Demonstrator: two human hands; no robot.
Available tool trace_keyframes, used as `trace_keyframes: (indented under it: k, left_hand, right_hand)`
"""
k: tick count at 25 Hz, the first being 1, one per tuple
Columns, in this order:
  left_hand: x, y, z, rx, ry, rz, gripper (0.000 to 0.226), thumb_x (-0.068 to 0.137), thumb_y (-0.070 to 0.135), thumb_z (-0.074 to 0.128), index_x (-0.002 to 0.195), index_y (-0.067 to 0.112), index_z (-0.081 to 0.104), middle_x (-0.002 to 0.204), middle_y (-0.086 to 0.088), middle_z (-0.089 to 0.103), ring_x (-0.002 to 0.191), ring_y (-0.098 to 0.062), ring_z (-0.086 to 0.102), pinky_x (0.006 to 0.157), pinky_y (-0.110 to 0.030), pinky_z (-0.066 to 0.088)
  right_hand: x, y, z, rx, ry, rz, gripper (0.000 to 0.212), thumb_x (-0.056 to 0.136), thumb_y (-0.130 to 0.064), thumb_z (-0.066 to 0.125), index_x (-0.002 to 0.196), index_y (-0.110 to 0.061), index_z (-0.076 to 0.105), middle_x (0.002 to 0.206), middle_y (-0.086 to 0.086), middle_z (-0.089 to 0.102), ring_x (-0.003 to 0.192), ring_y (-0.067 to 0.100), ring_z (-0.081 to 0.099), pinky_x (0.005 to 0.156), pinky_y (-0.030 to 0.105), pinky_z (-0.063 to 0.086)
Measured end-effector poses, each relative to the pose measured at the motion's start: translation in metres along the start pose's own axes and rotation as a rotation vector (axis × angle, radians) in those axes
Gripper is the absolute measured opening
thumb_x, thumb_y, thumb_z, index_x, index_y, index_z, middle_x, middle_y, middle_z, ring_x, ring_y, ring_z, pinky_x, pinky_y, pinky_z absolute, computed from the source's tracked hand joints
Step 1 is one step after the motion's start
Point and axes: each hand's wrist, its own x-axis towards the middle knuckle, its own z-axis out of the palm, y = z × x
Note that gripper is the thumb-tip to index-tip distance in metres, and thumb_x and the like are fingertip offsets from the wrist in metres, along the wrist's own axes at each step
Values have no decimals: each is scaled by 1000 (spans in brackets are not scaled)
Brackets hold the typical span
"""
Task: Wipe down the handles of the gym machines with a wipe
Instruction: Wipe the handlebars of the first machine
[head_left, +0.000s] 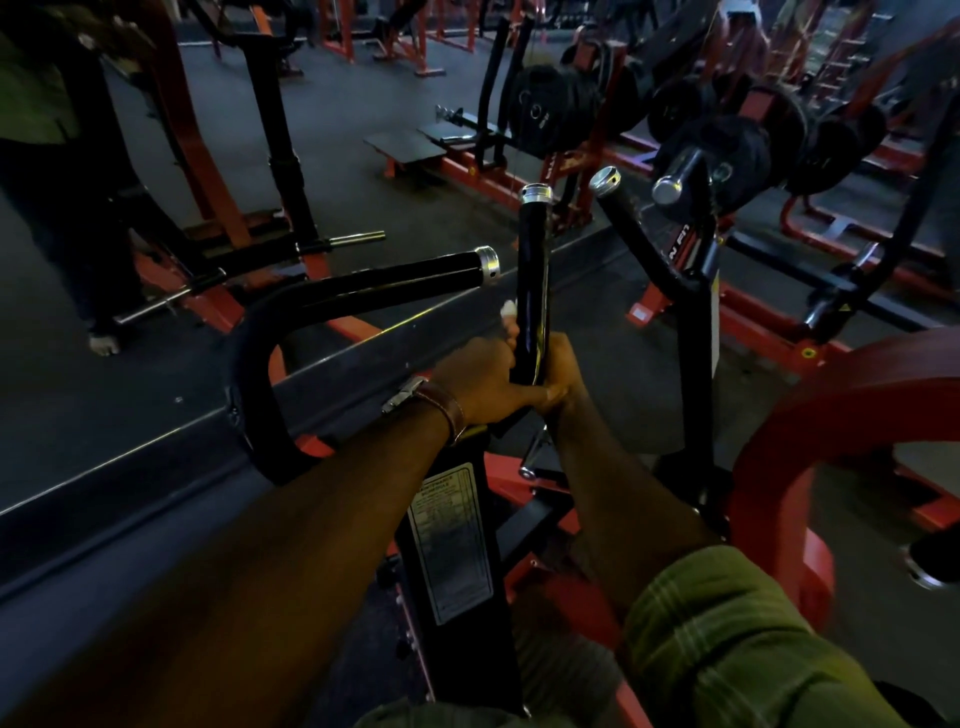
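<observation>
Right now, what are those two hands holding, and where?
Both hands, left and right, grip the upright black metal handle near its base; a white wipe peeks above the left.

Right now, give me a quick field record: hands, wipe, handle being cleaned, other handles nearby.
left hand: grips the lower part of the upright handle, watch on the wrist
right hand: grips the same handle from the other side
wipe: white bit showing above the left hand's fingers
side handle: points right, untouched
angled handle: to the right, untouched
</observation>
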Motion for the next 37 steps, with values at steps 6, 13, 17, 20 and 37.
trace_keyframes:
  k: [6,13,17,20,37]
  left_hand:
    - [-2,3,-1,-6,-14,30,43,88,46,71,119,18,64,82,11,58,66,2,52,56,-16,37]
    - [-1,3,3,-140,73,204,94,79,22,82,152,13,24,89,3,64,74,-10,63,65,-25,52]
    - [3,-1,7,-88,60,239,115,85,25,77,157,5,-10,83,-4,68,56,-2,52,54,-18,45]
    - [2,0,5,-97,49,223,98,91,22,70,157,2,-1,79,3,63,60,-6,56,55,-9,41]
    - [-1,3,1,-263,71,183,120,77,22,84,159,25,-3,119,-5,68,97,-18,67,73,-19,49]
  right_hand:
    - [-2,-26,42,-115,171,-117,25,103,-7,39,97,4,61,64,4,68,53,9,66,48,18,51]
    - [-20,-8,33,-785,590,-900,11,91,-6,67,88,-5,78,81,5,75,76,14,72,69,26,58]
    - [-14,-14,60,-1181,699,-1135,12,89,0,67,96,-1,77,95,8,76,87,-4,62,80,-4,38]
    - [-34,10,45,-1352,651,-1210,19,94,-15,62,97,-1,75,97,11,70,90,13,65,84,8,47]
    - [-3,-31,67,-1302,629,-1134,24,86,-24,76,106,-11,68,92,4,69,83,11,64,71,19,50]
